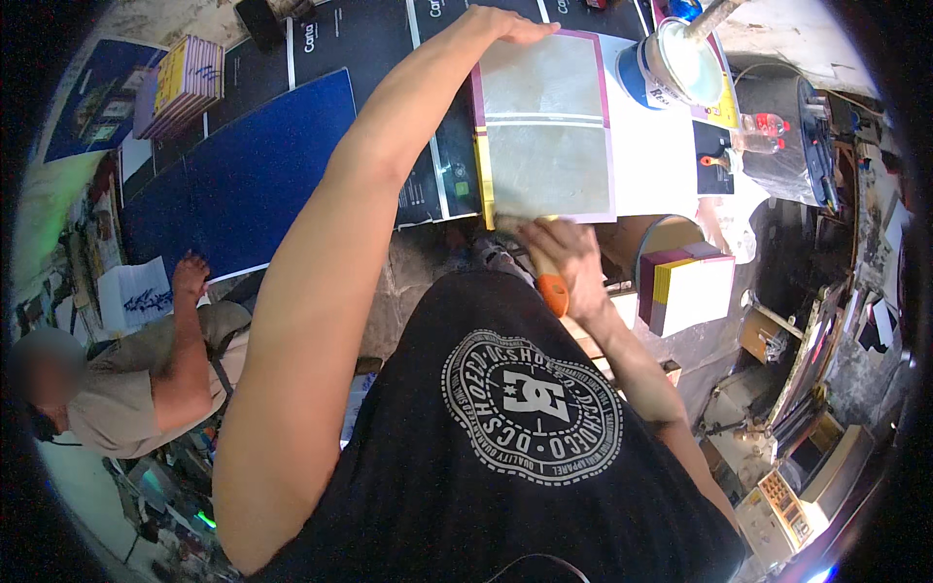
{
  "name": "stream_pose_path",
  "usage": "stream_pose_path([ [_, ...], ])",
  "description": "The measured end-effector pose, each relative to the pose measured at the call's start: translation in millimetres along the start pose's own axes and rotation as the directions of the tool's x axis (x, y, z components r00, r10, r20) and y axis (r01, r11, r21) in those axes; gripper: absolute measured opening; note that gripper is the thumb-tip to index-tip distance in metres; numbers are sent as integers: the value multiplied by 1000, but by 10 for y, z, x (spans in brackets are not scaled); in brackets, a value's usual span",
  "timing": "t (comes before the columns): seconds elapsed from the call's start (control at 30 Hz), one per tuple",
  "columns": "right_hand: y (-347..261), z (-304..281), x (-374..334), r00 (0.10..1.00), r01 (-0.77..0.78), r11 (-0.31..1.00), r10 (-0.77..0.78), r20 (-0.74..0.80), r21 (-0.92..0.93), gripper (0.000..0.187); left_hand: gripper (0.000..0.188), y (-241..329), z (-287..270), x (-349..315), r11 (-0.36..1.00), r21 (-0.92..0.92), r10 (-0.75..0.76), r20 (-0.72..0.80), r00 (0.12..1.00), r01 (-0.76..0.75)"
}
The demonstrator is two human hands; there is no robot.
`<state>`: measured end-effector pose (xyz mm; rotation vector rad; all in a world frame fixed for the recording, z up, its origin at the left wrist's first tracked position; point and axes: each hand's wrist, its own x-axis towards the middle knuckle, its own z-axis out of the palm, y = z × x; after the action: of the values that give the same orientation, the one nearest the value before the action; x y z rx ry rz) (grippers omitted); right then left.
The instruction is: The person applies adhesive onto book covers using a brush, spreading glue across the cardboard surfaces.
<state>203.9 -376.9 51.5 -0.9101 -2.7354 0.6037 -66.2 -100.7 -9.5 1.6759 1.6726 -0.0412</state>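
Observation:
My right hand (569, 257) grips a brush with an orange handle (553, 293) at the near edge of a grey panelled cover sheet (544, 165). The brush's bristles are blurred and sit by the sheet's near left corner. This sheet has two grey panels divided by a pale strip, with purple and yellow borders, and its surface looks wet. My left hand (515, 25) reaches across to the sheet's far edge, fingers stretched out and resting there. White paper (653, 175) shows along the sheet's right side.
A tub of white liquid (646, 80) with a stick in it stands far right, near plastic bottles (763, 124) and a small brush (717, 161). Stacked purple-yellow books (692, 287) sit near right, others (183, 85) far left. A co-worker's hand (190, 275) is by a blue board (258, 175).

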Motion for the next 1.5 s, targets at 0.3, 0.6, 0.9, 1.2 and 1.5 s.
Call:
stream_pose_path([
  [0.3, -56, -34, -38, 985, 114, 989, -99, 144, -99, 45, 89, 51, 6, 9, 1000, 11, 13, 6, 1000, -13],
  [0.6, 349, 534, 642, 999, 22, 998, -24, -29, -67, 43, 87, 132, 71, 36, 1000, 18, 19, 14, 1000, -19],
  [0.9, 280, -188, 374, 983, 152, 977, -165, -80, -148, 41, 85, 122, 80, -4, 999, 50, 5, -4, 1000, -5],
  [1.2, 644, 3, 159, 943, 126, 992, -114, 314, -16, 35, 83, 157, 75, 67, 996, 89, 7, -11, 1000, -6],
  [1.5, 502, -663, -533, 981, -19, 990, 45, -187, 139, 26, 33, -153, 1094, -1227, 963, 88, 223, -793, 567, -256],
])
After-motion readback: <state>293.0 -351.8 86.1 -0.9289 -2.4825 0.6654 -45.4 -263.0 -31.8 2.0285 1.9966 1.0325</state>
